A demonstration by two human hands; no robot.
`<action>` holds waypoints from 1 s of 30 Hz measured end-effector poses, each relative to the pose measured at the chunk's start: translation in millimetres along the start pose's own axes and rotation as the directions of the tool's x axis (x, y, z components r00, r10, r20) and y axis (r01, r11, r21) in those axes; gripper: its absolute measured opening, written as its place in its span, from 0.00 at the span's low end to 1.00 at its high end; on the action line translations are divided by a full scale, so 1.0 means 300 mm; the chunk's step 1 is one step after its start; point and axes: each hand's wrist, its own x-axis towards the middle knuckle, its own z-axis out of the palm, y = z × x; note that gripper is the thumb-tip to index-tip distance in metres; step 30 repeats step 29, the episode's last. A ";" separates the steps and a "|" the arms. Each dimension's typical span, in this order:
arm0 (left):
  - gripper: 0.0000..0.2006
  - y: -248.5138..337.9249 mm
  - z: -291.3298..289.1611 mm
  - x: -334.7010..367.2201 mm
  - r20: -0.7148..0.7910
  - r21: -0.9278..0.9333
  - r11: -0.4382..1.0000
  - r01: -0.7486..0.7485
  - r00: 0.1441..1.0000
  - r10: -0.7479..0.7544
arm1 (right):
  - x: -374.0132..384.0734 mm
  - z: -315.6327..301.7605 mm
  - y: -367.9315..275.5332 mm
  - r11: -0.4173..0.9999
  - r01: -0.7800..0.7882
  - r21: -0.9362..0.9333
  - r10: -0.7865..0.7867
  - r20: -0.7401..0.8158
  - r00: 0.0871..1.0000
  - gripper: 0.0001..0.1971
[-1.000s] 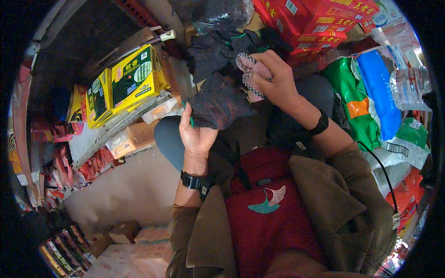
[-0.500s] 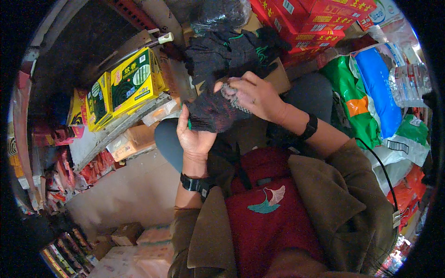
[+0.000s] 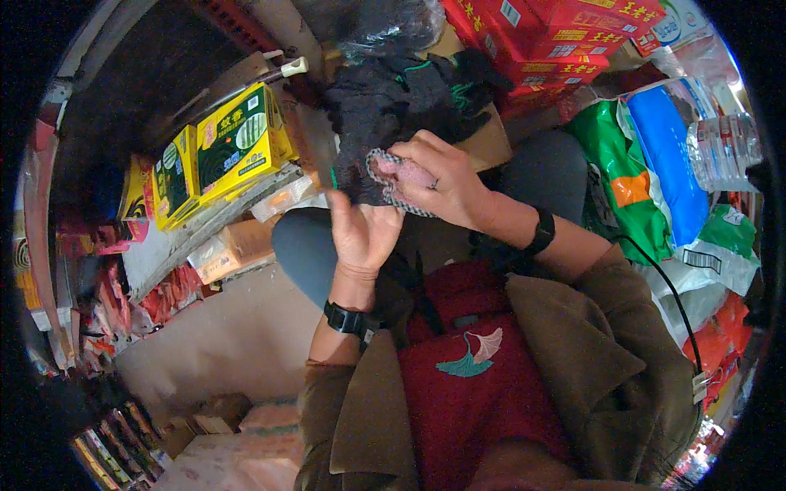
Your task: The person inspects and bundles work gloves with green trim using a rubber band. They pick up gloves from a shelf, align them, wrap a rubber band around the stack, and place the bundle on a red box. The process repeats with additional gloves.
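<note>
My right hand (image 3: pixel 446 180) is closed on a folded pink cloth (image 3: pixel 416 174) with a black-and-white checked edge, holding it above my lap. Palm up just left of it, my left hand (image 3: pixel 367 236) has its thumb spread. The fingers of that hand reach under a dark knit glove (image 3: pixel 354 173) with green edging, and their tips are hidden. The cloth lies against the glove's right side. Beyond both hands is a heap of dark knit gloves (image 3: pixel 381 102) with green trim.
Yellow-and-green boxes (image 3: pixel 237 147) stand on a shelf at left, near a pale-tipped stick (image 3: pixel 293 67). Red cartons (image 3: pixel 557 45) are stacked at the far right. Green (image 3: pixel 626 180) and blue (image 3: pixel 667 155) packs and clear plastic bottles (image 3: pixel 725 151) crowd the right side.
My left hand has moved right and slightly nearer me, its thumb coming away from the dark glove. My right hand has tilted, showing more of the pink cloth.
</note>
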 end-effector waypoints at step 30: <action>0.31 0.074 0.040 0.010 -0.144 0.282 0.958 -0.042 0.986 0.086 | -0.035 -0.062 0.036 0.996 -0.014 0.085 0.014 0.001 1.000 0.24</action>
